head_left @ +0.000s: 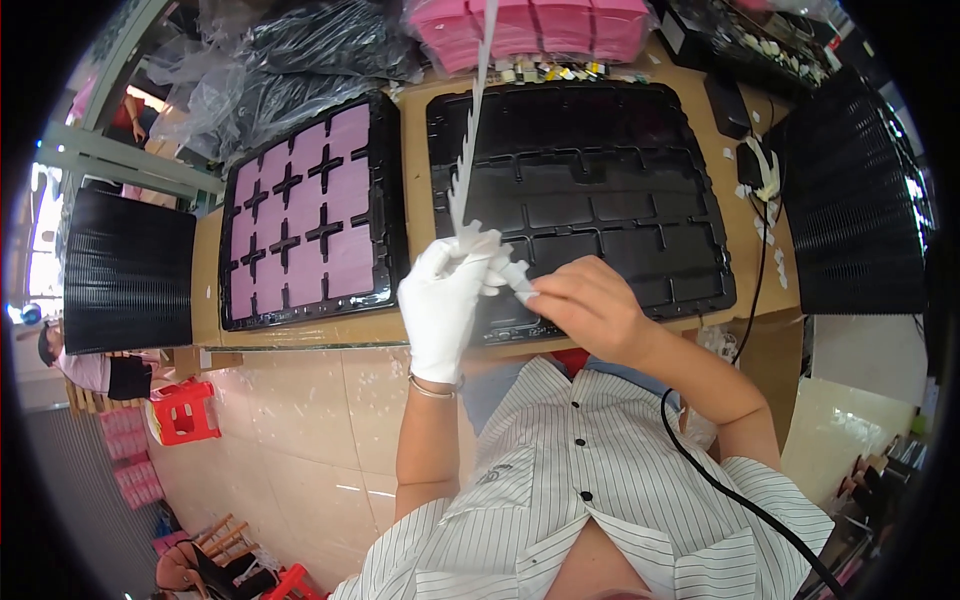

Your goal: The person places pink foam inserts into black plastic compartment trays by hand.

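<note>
My left hand [438,308], in a white glove, is closed on a long white strip with jagged, tooth-like edges [464,170]. From my fingers the strip runs up and away over the black tray. My bare right hand [592,308] sits just to the right, its thumb and fingers pinching the small white end of the strip. Both hands hover over the near edge of a large black moulded tray [640,240], whose shallow compartments show dark. To the left lies a second black tray [386,200] with pink sheets [305,205] in its compartments.
Stacks of black trays rise at the left [130,270] and right [850,220]. Wrapped pink sheets [535,30] and crumpled grey plastic bags [310,50] lie at the back. A white glove [765,168] and a black cable [757,290] are at the right. Below left stands a red stool [186,412].
</note>
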`<state>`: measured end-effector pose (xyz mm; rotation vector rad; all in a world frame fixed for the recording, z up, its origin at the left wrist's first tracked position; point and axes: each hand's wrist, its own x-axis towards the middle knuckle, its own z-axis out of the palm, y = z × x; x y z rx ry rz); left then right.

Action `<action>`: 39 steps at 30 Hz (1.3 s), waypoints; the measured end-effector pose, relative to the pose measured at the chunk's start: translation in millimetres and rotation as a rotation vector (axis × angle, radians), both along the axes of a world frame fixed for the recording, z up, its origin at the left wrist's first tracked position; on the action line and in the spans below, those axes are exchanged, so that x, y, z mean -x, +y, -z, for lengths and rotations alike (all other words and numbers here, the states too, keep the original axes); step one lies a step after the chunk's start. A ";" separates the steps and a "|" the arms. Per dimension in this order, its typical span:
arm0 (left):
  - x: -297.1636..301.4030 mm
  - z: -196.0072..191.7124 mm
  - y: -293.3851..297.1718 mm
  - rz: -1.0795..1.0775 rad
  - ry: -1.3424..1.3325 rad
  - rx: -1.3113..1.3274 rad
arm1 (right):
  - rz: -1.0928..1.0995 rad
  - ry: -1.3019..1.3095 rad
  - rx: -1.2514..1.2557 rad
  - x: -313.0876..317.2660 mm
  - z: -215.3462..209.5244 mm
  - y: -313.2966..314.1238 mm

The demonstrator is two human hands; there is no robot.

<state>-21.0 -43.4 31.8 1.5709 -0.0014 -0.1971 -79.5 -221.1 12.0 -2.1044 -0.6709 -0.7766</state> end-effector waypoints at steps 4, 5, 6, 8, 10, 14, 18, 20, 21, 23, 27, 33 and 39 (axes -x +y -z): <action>-19.3 9.5 36.8 -0.196 -0.075 0.013 | -0.126 0.156 -0.172 -53.9 -14.3 10.4; -21.5 9.1 48.7 -0.241 -0.082 0.010 | -0.033 0.205 -0.066 -86.2 -14.1 7.2; -22.5 8.9 50.6 -0.251 -0.073 0.011 | 0.008 0.352 -0.124 -119.9 -4.7 -0.1; -25.8 5.6 43.9 -0.218 -0.061 0.027 | 0.176 0.471 -0.068 -188.8 29.8 -27.3; -25.4 3.6 34.7 -0.205 -0.010 0.047 | 0.282 0.561 0.094 -218.7 38.3 -27.2; -24.0 4.6 36.9 -0.242 0.035 0.062 | 0.359 0.510 0.291 -226.3 36.5 -16.0; -27.0 4.7 41.1 -0.180 0.053 0.053 | 0.245 0.469 0.313 -234.9 42.0 -25.5; -28.8 3.7 40.0 -0.163 0.055 0.068 | 0.218 0.462 0.283 -243.4 53.4 -29.0; -29.4 3.2 38.0 -0.161 0.060 0.075 | 0.194 0.453 0.253 -247.2 58.5 -30.8; -31.0 4.8 35.9 -0.155 0.067 0.082 | 0.182 0.433 0.260 -252.7 68.9 -33.9; -30.0 10.7 40.1 -0.161 0.036 0.057 | 0.274 0.351 0.402 -242.2 49.6 -19.8; -28.6 12.1 35.3 -0.151 0.039 0.055 | 0.198 0.090 0.403 -235.9 55.3 -26.8; -31.3 9.8 34.0 -0.183 0.036 0.091 | 0.052 0.287 0.204 -214.5 46.0 -29.9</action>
